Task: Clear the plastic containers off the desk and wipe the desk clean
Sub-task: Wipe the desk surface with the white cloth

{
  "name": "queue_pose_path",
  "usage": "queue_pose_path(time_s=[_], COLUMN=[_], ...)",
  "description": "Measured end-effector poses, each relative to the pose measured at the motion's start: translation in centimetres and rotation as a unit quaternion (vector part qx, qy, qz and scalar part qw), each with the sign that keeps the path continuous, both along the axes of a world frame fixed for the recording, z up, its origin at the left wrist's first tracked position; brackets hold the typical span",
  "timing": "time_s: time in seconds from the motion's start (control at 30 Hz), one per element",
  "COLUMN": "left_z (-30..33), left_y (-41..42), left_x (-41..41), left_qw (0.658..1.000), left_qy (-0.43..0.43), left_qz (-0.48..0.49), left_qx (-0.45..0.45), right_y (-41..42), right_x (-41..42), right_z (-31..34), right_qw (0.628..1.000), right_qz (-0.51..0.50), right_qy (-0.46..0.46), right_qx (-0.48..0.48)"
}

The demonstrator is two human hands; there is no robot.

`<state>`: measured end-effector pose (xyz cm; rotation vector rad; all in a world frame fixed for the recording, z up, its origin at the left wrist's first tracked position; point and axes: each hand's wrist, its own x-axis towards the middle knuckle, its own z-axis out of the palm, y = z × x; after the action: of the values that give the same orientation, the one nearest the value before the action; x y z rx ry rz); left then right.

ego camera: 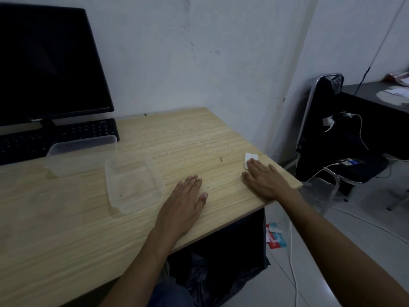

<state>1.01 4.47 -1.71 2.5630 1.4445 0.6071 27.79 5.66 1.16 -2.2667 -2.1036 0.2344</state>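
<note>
Both hands lie flat and released on the tabletop (199, 138), the right hand (263, 179) pressing a white tissue (249, 157) at centre right, the left hand (186, 196) just right of two clear plastic containers (132, 182).

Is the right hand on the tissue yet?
Touching. In the head view, the right hand lies flat on the desk with its fingertips overlapping the near edge of the white tissue.
</note>
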Motion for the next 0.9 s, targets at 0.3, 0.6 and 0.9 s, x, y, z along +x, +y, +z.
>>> queue_pose_path(time_s=[0.3, 0.6, 0.9], left_z=[-0.1, 0.1, 0.2], left_y=[0.1, -0.1, 0.0], left_x=[0.1, 0.1, 0.1], left_qw=[1.0, 1.0, 0.999], left_qy=[0.011, 0.011, 0.007], left_qz=[0.002, -0.002, -0.001], left_qx=[-0.003, -0.017, -0.031], right_y=[0.0, -0.8, -1.0], right_x=[-5.1, -5.2, -5.9], right_z=[-1.2, -0.7, -0.7], right_qw=[0.993, 0.996, 0.999], right_qz=[0.112, 0.079, 0.03], right_qy=[0.015, 0.03, 0.015], right_qx=[0.03, 0.027, 0.022])
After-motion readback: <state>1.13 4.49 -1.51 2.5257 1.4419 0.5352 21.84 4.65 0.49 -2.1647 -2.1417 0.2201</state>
